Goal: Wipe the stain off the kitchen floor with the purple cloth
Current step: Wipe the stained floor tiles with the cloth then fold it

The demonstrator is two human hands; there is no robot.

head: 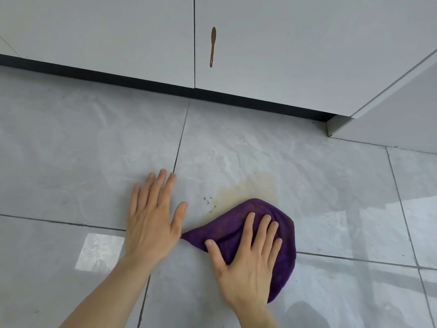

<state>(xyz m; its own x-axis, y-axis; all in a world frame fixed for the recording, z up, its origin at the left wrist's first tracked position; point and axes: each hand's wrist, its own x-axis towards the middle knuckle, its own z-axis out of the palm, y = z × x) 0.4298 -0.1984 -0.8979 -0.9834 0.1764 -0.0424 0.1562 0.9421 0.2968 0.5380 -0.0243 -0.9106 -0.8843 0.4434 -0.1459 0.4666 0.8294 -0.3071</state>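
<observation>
I noted the right hand laid flat with fingers spread on the cloth, pressing it to the floor rather than gripping it, which I judged suited to a broad wiping stroke. The cloth was bunched into a rounded pad, its far edge touching the near edge of the stain, a pale tan patch on the tile just beyond it. A few dark specks lay just beside the stain's left edge, uncovered. The left hand rested palm down on bare tile, fingers spread, holding nothing, close beside the cloth's left tip; I took this as a brace for the person's weight. Most of the stain remained exposed, so I rated the wiping as barely begun. A brown drip marked the cabinet door behind, outside the task.
</observation>
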